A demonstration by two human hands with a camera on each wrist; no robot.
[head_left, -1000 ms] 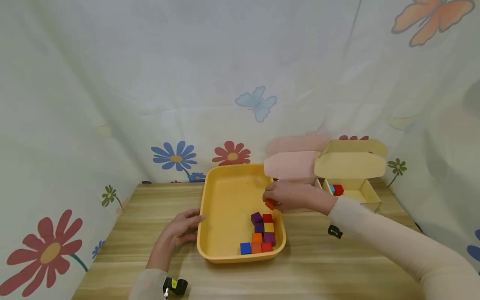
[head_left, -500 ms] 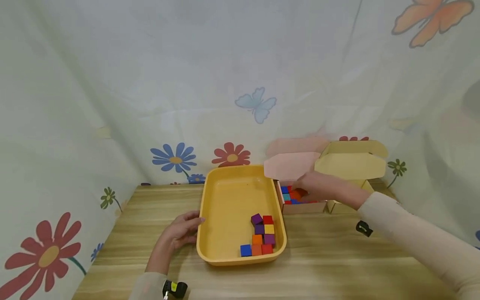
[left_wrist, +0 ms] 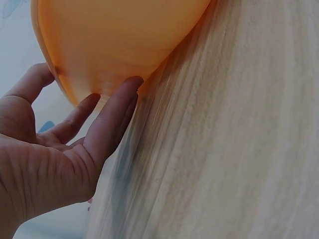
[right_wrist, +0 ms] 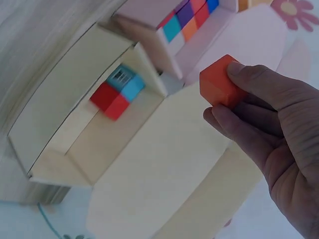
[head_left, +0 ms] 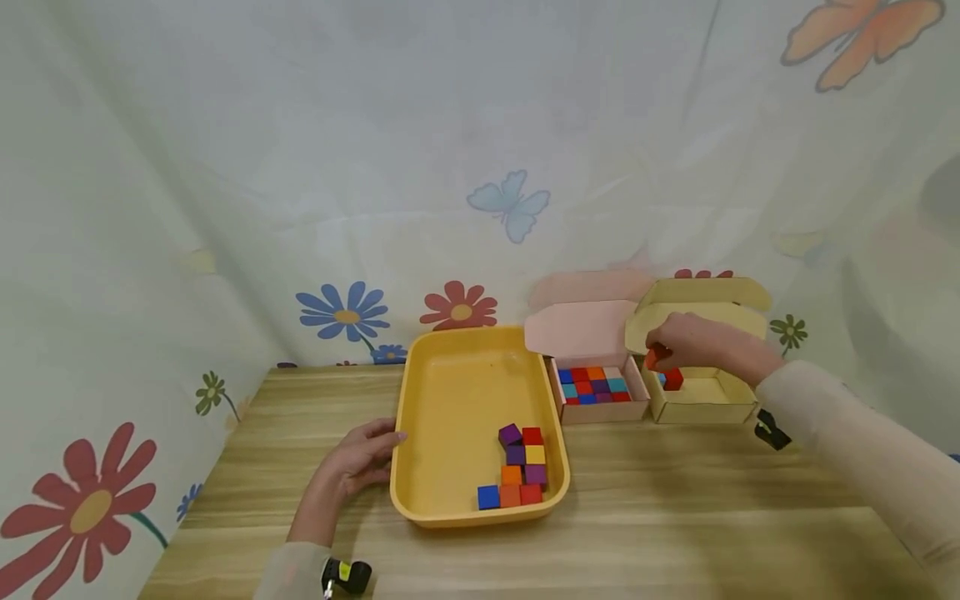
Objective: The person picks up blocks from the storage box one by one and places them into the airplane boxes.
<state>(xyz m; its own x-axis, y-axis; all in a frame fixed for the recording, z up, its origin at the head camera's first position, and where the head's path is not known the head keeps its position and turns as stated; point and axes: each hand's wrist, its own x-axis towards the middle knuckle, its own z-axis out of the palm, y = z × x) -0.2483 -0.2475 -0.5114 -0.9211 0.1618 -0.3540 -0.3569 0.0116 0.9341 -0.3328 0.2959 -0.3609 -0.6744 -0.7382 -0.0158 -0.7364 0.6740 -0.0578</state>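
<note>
My right hand (head_left: 693,340) pinches an orange cube (right_wrist: 218,83) between thumb and fingertips, raised over the left side of the open yellow box (head_left: 708,412). Inside that box a red cube (right_wrist: 108,101) and a light blue cube (right_wrist: 132,85) sit side by side near its left wall. At the left side of the yellow tray (head_left: 480,517), my left hand (head_left: 360,458) holds the rim, thumb over the edge and fingers (left_wrist: 112,117) against the outer wall. Several coloured cubes, among them a blue cube (head_left: 488,497), lie in the tray's front right corner.
An open pink box (head_left: 606,412) with several coloured cubes in rows stands between tray and yellow box. Both lids, the pink lid (head_left: 581,329) and the yellow lid (head_left: 750,321), stand raised behind. A flowered curtain (head_left: 480,125) closes off the wooden table's (head_left: 637,517) back.
The right hand has carried the orange cube from above the tray, over the pink box, rightward to the yellow box. The left hand stays at the tray's rim.
</note>
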